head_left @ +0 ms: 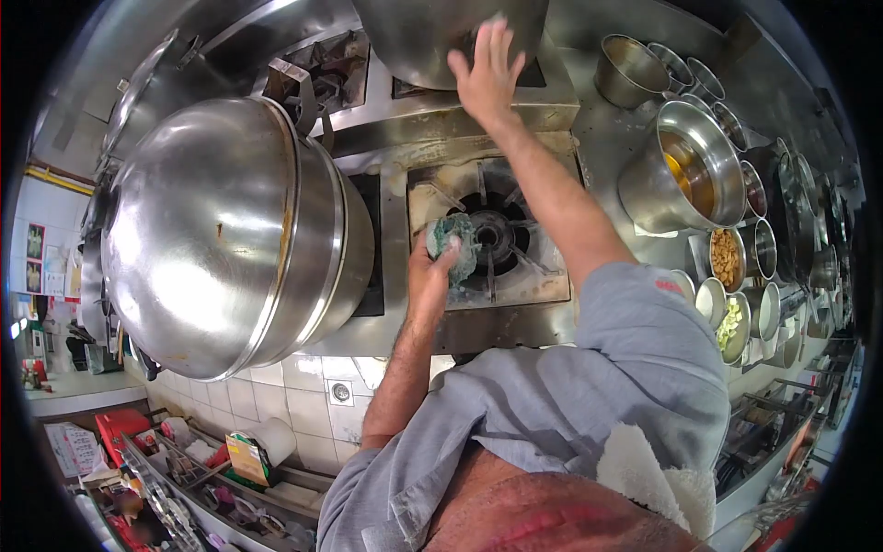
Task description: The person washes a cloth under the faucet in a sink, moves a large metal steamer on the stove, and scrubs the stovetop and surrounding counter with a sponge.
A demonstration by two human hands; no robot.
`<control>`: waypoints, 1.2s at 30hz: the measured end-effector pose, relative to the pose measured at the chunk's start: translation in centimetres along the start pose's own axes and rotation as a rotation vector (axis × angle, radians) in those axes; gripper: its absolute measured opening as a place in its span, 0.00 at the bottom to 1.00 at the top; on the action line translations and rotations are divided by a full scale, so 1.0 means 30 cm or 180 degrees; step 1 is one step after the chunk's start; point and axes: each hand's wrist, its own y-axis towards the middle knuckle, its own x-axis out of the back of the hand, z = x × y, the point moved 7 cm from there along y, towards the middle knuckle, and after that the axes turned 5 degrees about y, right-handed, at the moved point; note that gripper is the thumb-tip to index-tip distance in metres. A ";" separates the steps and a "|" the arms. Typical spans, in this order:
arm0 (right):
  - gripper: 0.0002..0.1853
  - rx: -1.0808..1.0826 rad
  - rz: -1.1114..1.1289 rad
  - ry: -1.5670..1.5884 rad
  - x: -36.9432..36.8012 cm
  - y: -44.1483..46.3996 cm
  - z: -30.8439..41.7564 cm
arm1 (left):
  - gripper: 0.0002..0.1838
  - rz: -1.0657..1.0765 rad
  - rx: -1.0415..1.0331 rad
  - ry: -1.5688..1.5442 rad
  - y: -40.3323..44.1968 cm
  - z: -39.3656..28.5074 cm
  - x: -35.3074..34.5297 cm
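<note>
My left hand (436, 265) is closed round a green scouring pad (456, 247) with whitish foam on it, over the left part of a gas burner (498, 235). The burner's square plate (543, 281) is stained. My right hand (489, 77) is stretched out, fingers apart, in front of the side of a large steel pot (414, 37) on the rear of the stove. Whether its fingers touch the pot I cannot tell. It holds nothing.
A huge domed steel vessel (198, 230) stands at the left. On the right are a pot with amber liquid (644, 189), a container of brown pieces (726, 258), one of pale green pieces (731, 322) and several other steel containers. Drawers (198, 474) lie lower left.
</note>
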 end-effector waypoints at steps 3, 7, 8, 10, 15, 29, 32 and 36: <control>0.41 -0.0067 -0.0010 0.0114 0.036 0.086 -0.004 | 0.18 -0.0100 -0.0163 0.0287 -0.013 -0.021 0.017; 0.38 -0.0523 -0.0570 0.0528 0.157 0.229 0.073 | 0.16 -0.0104 0.0011 -0.0048 -0.016 0.007 0.050; 0.41 -0.0382 -0.0354 0.0806 0.130 0.148 0.094 | 0.16 -0.0087 -0.0031 -0.0059 -0.011 -0.002 0.040; 0.42 -0.0563 0.0197 0.0384 -0.098 -0.094 -0.052 | 0.17 -0.0106 -0.0059 0.0008 -0.013 -0.009 0.027; 0.46 -0.1955 -0.0362 0.1465 -0.031 0.022 -0.194 | 0.18 -0.0230 -0.0149 0.0063 -0.039 -0.005 0.077; 0.37 -0.1408 -0.0803 0.0682 -0.084 0.030 -0.106 | 0.18 -0.0206 -0.0134 0.0009 -0.039 -0.021 0.075; 0.32 -0.0390 -0.1280 0.0342 0.097 0.244 0.004 | 0.17 -0.0228 -0.0061 -0.0072 -0.046 -0.003 0.084; 0.24 0.0485 -0.1505 0.0047 0.142 0.201 0.007 | 0.17 -0.0094 -0.0070 -0.0087 -0.061 0.019 0.094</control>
